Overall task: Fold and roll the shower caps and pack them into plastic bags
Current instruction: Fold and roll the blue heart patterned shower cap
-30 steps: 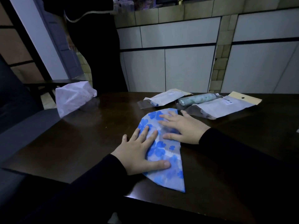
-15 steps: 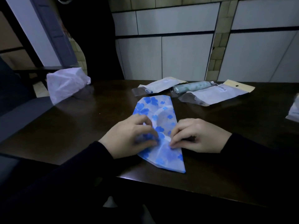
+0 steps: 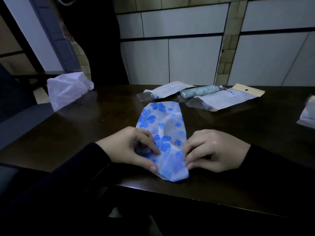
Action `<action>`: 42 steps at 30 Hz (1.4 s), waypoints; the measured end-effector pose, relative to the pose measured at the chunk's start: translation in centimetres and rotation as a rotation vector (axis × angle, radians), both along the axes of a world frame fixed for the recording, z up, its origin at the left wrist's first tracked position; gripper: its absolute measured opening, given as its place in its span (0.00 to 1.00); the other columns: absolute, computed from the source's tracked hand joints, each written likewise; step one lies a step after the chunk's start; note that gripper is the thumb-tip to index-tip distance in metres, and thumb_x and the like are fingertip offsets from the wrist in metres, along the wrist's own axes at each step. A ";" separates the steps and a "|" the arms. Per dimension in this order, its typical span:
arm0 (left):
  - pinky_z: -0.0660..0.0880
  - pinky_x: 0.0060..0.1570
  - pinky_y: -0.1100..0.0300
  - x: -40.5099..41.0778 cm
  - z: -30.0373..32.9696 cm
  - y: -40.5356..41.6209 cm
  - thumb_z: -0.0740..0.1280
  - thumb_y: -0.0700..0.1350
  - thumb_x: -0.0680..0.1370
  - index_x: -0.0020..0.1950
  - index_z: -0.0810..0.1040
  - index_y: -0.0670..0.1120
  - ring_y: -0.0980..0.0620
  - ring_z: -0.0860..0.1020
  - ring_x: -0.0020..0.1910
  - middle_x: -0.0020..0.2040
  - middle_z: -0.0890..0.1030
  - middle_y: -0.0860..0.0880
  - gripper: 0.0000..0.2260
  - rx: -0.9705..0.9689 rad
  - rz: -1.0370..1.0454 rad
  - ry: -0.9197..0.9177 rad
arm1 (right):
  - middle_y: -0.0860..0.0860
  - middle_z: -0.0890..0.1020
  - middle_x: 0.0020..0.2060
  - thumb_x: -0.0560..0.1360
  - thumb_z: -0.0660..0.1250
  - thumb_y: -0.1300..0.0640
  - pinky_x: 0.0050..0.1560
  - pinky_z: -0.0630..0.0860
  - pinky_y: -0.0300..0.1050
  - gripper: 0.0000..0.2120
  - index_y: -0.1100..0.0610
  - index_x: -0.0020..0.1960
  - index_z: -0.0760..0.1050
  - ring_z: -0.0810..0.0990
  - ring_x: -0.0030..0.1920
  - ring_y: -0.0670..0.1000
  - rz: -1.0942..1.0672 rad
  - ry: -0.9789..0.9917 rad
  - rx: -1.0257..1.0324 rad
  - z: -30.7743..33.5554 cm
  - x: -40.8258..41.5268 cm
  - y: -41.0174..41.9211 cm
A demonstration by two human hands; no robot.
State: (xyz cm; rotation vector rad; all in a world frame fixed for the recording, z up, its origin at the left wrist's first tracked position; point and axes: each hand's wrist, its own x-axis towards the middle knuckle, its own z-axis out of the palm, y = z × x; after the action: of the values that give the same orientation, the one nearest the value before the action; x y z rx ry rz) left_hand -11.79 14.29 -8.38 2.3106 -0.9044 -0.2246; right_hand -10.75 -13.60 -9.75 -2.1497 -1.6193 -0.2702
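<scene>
- One blue-flowered cap (image 3: 162, 132), folded flat on the table (image 3: 85, 133).
- Left hand (image 3: 129, 149) and right hand (image 3: 214, 150): two, each pinching the cap's near end.
- Bags behind the cap: two flat (image 3: 163, 91) (image 3: 225, 99), one holding a green roll (image 3: 199, 91).
- One white cap (image 3: 68, 89), far left of it.

My dark wooden table (image 3: 71, 133) carries the blue-flowered shower cap (image 3: 162, 132) folded flat at its near edge. At eleven o'clock lies a crumpled pale cap (image 3: 68, 89). At one o'clock lie a plastic bag (image 3: 162, 91), a rolled green cap (image 3: 199, 91) and another plastic bag (image 3: 225, 99); a blurred packet (image 3: 307, 114) lies at three.
</scene>
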 end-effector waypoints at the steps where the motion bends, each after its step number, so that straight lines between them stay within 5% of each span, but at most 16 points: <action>1: 0.75 0.46 0.58 0.0 0.1 0.0 0.76 0.66 0.60 0.50 0.85 0.55 0.51 0.79 0.45 0.47 0.80 0.54 0.23 -0.004 -0.005 -0.005 | 0.47 0.83 0.45 0.77 0.69 0.52 0.47 0.75 0.41 0.08 0.55 0.45 0.84 0.81 0.43 0.48 -0.022 0.009 0.027 -0.2 0.1 -0.1; 4: 0.75 0.45 0.55 0.0 0.2 0.1 0.76 0.67 0.59 0.50 0.83 0.55 0.51 0.77 0.44 0.45 0.80 0.54 0.26 0.003 0.012 -0.017 | 0.47 0.84 0.43 0.76 0.69 0.55 0.47 0.76 0.37 0.06 0.56 0.44 0.83 0.82 0.43 0.43 -0.152 0.197 0.162 -0.3 0.4 -0.4; 7: 0.76 0.44 0.53 0.1 0.1 -0.2 0.79 0.61 0.61 0.46 0.82 0.56 0.51 0.78 0.42 0.44 0.80 0.56 0.18 -0.024 0.060 -0.026 | 0.45 0.84 0.40 0.76 0.68 0.56 0.45 0.76 0.33 0.03 0.51 0.45 0.80 0.83 0.42 0.42 -0.281 0.392 0.224 -0.2 0.7 -0.6; 10: 0.74 0.40 0.60 0.4 0.1 -0.5 0.78 0.54 0.68 0.41 0.85 0.52 0.56 0.79 0.38 0.42 0.82 0.57 0.08 -0.013 0.088 -0.052 | 0.46 0.84 0.42 0.75 0.70 0.55 0.47 0.79 0.41 0.02 0.52 0.47 0.79 0.83 0.44 0.44 -0.264 0.373 0.175 0.1 0.6 -0.8; 15: 0.77 0.44 0.55 0.4 0.4 -0.3 0.78 0.53 0.66 0.48 0.85 0.54 0.54 0.80 0.40 0.43 0.83 0.55 0.12 -0.036 0.092 -0.005 | 0.45 0.83 0.40 0.74 0.66 0.40 0.56 0.73 0.52 0.16 0.52 0.46 0.82 0.81 0.42 0.48 -0.197 0.201 0.048 0.6 -0.1 -0.4; 20: 0.77 0.47 0.51 -0.3 0.8 -1.0 0.79 0.51 0.66 0.45 0.85 0.51 0.50 0.81 0.43 0.43 0.82 0.53 0.10 -0.034 0.015 -0.084 | 0.44 0.83 0.42 0.74 0.62 0.35 0.71 0.61 0.45 0.20 0.49 0.44 0.83 0.82 0.45 0.46 -0.255 0.228 -0.016 0.1 0.4 -0.4; 30: 0.72 0.39 0.66 -0.5 0.7 -1.0 0.72 0.59 0.66 0.32 0.82 0.54 0.61 0.76 0.33 0.34 0.82 0.54 0.10 0.063 0.193 0.080 | 0.40 0.81 0.38 0.73 0.64 0.35 0.71 0.49 0.43 0.17 0.44 0.34 0.79 0.78 0.49 0.39 -0.400 0.298 0.061 -0.6 0.7 -0.3; 34: 0.73 0.38 0.67 -0.4 1.0 -1.1 0.72 0.53 0.72 0.40 0.84 0.49 0.59 0.78 0.31 0.33 0.83 0.51 0.08 0.082 0.231 0.134 | 0.33 0.80 0.39 0.68 0.61 0.35 0.65 0.50 0.40 0.16 0.45 0.33 0.79 0.76 0.50 0.39 -0.506 0.386 0.054 -0.5 0.9 0.3; 36: 0.75 0.42 0.63 -0.4 1.1 -1.0 0.72 0.50 0.74 0.43 0.82 0.51 0.56 0.80 0.34 0.36 0.84 0.50 0.04 0.084 0.217 0.145 | 0.37 0.82 0.38 0.70 0.65 0.37 0.65 0.54 0.43 0.17 0.48 0.35 0.81 0.78 0.47 0.40 -0.543 0.371 0.068 -0.6 1.0 0.7; 42: 0.73 0.43 0.64 -0.2 1.0 -1.4 0.72 0.48 0.74 0.39 0.79 0.53 0.62 0.76 0.36 0.35 0.80 0.59 0.05 0.173 0.229 0.073 | 0.36 0.81 0.32 0.66 0.69 0.36 0.58 0.61 0.43 0.14 0.46 0.34 0.79 0.78 0.41 0.38 -0.608 0.272 0.093 -0.8 0.6 1.4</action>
State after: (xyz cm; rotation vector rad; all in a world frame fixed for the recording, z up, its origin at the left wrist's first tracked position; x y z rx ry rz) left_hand -11.97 12.90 -7.43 2.5239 -0.5980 -0.2975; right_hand -10.18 -12.22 -10.59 -2.4294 -0.7655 -0.2128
